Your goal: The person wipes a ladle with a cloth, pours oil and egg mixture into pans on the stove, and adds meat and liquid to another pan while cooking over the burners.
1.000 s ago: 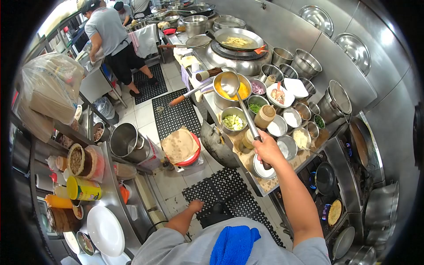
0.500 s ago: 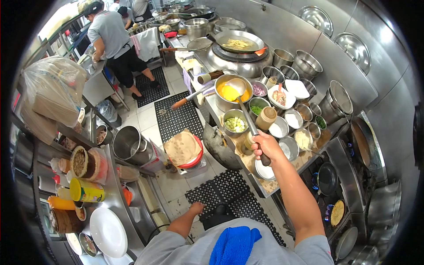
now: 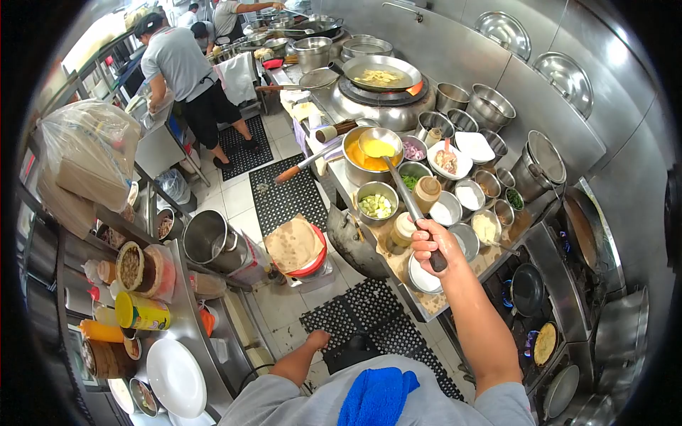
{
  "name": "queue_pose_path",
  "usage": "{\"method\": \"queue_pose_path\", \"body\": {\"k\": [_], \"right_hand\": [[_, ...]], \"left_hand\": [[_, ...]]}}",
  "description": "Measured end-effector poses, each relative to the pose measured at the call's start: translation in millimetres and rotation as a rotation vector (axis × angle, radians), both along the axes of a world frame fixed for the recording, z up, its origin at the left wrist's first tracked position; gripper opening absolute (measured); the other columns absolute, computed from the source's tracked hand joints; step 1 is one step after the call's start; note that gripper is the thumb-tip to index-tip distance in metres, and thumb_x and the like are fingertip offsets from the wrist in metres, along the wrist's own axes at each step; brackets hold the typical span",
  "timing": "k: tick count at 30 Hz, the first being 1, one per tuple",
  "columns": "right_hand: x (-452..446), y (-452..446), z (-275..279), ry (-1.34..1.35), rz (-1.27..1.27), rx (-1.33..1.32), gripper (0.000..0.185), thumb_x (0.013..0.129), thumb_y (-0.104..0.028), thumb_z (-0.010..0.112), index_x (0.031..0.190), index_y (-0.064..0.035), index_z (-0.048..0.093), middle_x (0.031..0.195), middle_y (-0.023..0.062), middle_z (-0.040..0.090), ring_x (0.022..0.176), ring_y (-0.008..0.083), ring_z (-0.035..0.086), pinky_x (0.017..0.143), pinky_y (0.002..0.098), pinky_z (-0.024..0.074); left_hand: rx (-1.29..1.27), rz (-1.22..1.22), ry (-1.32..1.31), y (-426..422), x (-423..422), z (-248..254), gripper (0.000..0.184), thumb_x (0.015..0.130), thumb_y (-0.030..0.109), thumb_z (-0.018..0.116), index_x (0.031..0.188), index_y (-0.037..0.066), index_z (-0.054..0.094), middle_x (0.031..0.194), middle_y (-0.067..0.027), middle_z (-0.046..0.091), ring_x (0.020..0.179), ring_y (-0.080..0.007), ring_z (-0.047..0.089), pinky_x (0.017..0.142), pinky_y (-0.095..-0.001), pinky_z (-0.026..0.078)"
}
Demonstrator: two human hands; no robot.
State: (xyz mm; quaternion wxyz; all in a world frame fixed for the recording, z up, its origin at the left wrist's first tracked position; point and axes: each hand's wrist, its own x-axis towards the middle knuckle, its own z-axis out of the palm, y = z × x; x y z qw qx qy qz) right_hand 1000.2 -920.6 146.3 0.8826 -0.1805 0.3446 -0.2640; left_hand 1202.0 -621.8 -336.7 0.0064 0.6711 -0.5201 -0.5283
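My right hand (image 3: 435,245) grips the dark handle of a long metal ladle (image 3: 378,143). The ladle's bowl holds yellow liquid and sits over a steel pot (image 3: 353,169) of the same yellow-orange liquid. Below the pot is a bowl of cut green vegetables (image 3: 376,201). Squeeze bottles (image 3: 426,193) and bowls of chopped ingredients lie beside the ladle's shaft. My left hand (image 3: 319,339) hangs low over the black floor mat, near my body; its fingers look curled but are too small to make out.
A wok (image 3: 380,74) with yellow pieces in oil stands behind the pot. At the right, a small black pan (image 3: 528,290) and a flat yellow round (image 3: 545,343) sit on lit burners. Co-workers (image 3: 181,64) stand at the back left. A red-rimmed bucket (image 3: 316,259) stands on the floor.
The ladle's bowl went from empty-looking to holding yellow liquid. My right hand shifted slightly right and down with the handle. A co-worker at the back now stretches an arm over the woks.
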Motion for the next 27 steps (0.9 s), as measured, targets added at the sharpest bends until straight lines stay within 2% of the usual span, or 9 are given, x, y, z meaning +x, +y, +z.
{"method": "queue_pose_path", "body": {"k": [3,6,9,13,15,17,21,24,27], "right_hand": [[-7,-4,0,-0.099,0.052,0.016,0.016,0.087,-0.017,0.052,0.101,-0.0101,0.051,0.064,-0.0049,0.044,0.043,0.0014,0.036,0.039,0.0191,0.0326],[-7,0,9,-0.103,0.013,0.046,0.020,0.089,-0.018,0.048,0.106,-0.0071,0.053,0.061,-0.0035,0.046,0.038,0.0011,0.037,0.035,0.0194,0.0341],[-7,1,12,-0.081,0.022,0.038,0.020,0.089,-0.018,0.049,0.105,-0.0068,0.053,0.061,-0.0036,0.046,0.038,0.0013,0.037,0.035,0.0195,0.0343],[-10,2,11,-0.069,0.065,0.029,0.016,0.088,-0.017,0.050,0.101,-0.0081,0.052,0.062,-0.0043,0.045,0.040,0.0013,0.037,0.037,0.0193,0.0336],[-12,3,11,-0.078,0.091,0.022,0.012,0.087,-0.016,0.050,0.097,-0.0098,0.051,0.063,-0.0049,0.044,0.043,0.0013,0.037,0.039,0.0191,0.0331],[-14,4,11,-0.095,0.077,0.010,0.012,0.087,-0.016,0.050,0.098,-0.0095,0.051,0.063,-0.0049,0.043,0.042,0.0013,0.036,0.039,0.0191,0.0325],[-17,9,20,-0.099,0.073,-0.019,0.013,0.087,-0.016,0.050,0.099,-0.0093,0.050,0.063,-0.0050,0.043,0.042,0.0014,0.036,0.038,0.0191,0.0320],[-22,19,37,-0.085,0.098,-0.075,0.014,0.087,-0.016,0.050,0.100,-0.0094,0.050,0.064,-0.0051,0.043,0.042,0.0013,0.036,0.038,0.0190,0.0319],[-34,39,51,-0.079,0.119,-0.126,0.014,0.088,-0.016,0.050,0.100,-0.0098,0.050,0.064,-0.0052,0.043,0.042,0.0014,0.036,0.038,0.0187,0.0317]], "left_hand": [[0.073,0.278,0.073,0,-4,8,0.026,0.081,0.025,0.048,0.069,0.004,0.057,0.061,-0.0055,0.058,0.051,-0.0163,0.060,0.046,-0.0316,0.046],[0.119,0.339,0.076,-1,-7,17,0.026,0.080,0.026,0.048,0.068,0.005,0.057,0.060,-0.0054,0.057,0.050,-0.0166,0.059,0.046,-0.0314,0.046],[-0.007,0.150,0.018,3,-6,2,0.026,0.081,0.026,0.048,0.069,0.004,0.057,0.061,-0.0054,0.058,0.050,-0.0166,0.059,0.046,-0.0320,0.046],[0.070,0.268,0.104,9,-11,2,0.025,0.082,0.026,0.048,0.073,0.004,0.057,0.063,-0.0052,0.058,0.052,-0.0165,0.059,0.046,-0.0315,0.047],[-0.134,-0.046,-0.104,11,-18,24,0.021,0.080,0.015,0.048,0.072,0.003,0.063,0.068,-0.0109,0.064,0.069,-0.0253,0.064,0.064,-0.0387,0.052],[-0.052,0.083,-0.092,12,-26,50,0.021,0.080,0.017,0.048,0.073,0.004,0.063,0.070,-0.0111,0.064,0.070,-0.0252,0.064,0.065,-0.0391,0.052],[0.234,0.346,0.007,24,-34,37,0.019,0.081,0.021,0.053,0.082,0.005,0.063,0.075,-0.0117,0.064,0.075,-0.0269,0.064,0.069,-0.0396,0.051],[0.007,0.070,-0.114,43,-37,22,0.018,0.078,0.021,0.058,0.088,0.006,0.062,0.081,-0.0130,0.063,0.078,-0.0297,0.063,0.072,-0.0405,0.051],[-0.044,0.096,-0.128,54,-46,24,0.018,0.077,0.020,0.060,0.089,0.007,0.062,0.085,-0.0135,0.062,0.082,-0.0308,0.062,0.073,-0.0415,0.050]]}}
